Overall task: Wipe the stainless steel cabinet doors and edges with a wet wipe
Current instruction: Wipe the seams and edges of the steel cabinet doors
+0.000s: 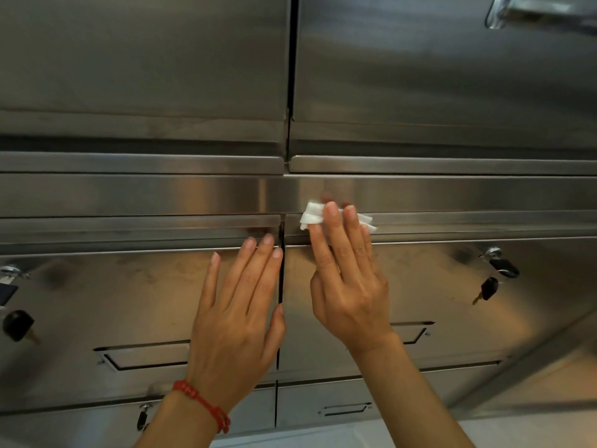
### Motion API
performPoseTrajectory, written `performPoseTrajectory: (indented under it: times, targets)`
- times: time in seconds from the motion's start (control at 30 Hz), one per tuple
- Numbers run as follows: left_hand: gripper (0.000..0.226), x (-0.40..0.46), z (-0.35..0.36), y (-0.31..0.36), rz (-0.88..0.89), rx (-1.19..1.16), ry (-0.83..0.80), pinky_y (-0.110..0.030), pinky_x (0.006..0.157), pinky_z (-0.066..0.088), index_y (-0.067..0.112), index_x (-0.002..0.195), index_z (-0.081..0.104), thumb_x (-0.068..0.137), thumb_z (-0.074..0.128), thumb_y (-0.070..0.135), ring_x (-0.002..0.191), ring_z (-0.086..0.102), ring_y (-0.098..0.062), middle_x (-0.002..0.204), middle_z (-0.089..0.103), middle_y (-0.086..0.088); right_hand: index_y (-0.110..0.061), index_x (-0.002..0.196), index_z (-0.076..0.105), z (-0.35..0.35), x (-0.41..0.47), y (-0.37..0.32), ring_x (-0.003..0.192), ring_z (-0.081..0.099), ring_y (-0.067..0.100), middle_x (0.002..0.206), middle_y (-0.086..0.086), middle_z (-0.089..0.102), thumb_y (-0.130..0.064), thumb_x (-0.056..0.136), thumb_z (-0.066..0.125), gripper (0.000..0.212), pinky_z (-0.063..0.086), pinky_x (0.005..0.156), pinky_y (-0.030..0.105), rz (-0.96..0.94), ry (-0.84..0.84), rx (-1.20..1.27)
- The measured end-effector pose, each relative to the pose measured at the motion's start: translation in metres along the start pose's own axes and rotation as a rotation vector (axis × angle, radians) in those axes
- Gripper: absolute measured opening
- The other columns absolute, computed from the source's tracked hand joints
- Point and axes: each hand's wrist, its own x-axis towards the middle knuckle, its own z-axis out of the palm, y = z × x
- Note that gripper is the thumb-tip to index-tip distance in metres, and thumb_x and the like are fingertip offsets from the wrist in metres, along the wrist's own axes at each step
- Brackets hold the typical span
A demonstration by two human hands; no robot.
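A: Right hand [350, 279]: where, and how is its grip?
B: Reaching up, fingers straight and together, flat against the top edge of the right lower cabinet door [452, 286]. No closed grip; the fingertips press a crumpled white wet wipe [311, 216] onto the steel, just right of the vertical gap [281, 286] between doors.
A: Left hand [239, 318]?
B: Open, palm flat on the left lower cabinet door [113, 295], fingers spread a little, tips at its top edge. Holds nothing. Red beaded bracelet [203, 404] on the wrist.
A: Counts?
B: One wipe. Two upper doors, two middle doors, two lower fronts beneath. Recessed handles: three visible. Keys [487, 289] hang from locks on both sides; exact number unclear at left.
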Motion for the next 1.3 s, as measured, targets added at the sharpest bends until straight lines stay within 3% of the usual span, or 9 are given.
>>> performPoseTrajectory:
  times: [0.3,0.5,1.3]
  targets:
    - [0.057,0.0,0.003,0.002,-0.005,0.02,0.011,-0.053,0.111,0.02,0.002,0.139,0.03,0.086,0.042,0.02,0.137,0.026,-0.026,0.146,0.033,-0.015,0.002,0.134,0.037,-0.003,0.002,-0.001,0.137,0.026,0.03,0.141,0.017,0.031,-0.015,0.093,0.042,0.045,0.029,0.111,0.044,-0.001,-0.033,-0.003]
    - [0.058,0.001,0.007,0.005,-0.028,0.05,0.022,-0.055,0.109,0.022,0.001,0.139,0.03,0.086,0.045,0.02,0.138,0.025,-0.027,0.146,0.032,-0.015,0.003,0.134,0.036,0.001,0.005,-0.011,0.137,0.024,0.031,0.141,0.019,0.03,-0.029,0.102,0.025,0.047,0.027,0.112,0.045,0.041,-0.028,0.034]
    - [0.058,0.002,0.008,0.009,-0.048,0.056,0.034,-0.055,0.11,0.02,0.001,0.138,0.031,0.085,0.044,0.021,0.137,0.025,-0.028,0.145,0.031,-0.015,0.003,0.135,0.035,-0.006,-0.004,0.005,0.137,0.025,0.031,0.142,0.019,0.029,-0.024,0.1,0.028,0.045,0.027,0.112,0.044,0.029,-0.04,0.001]
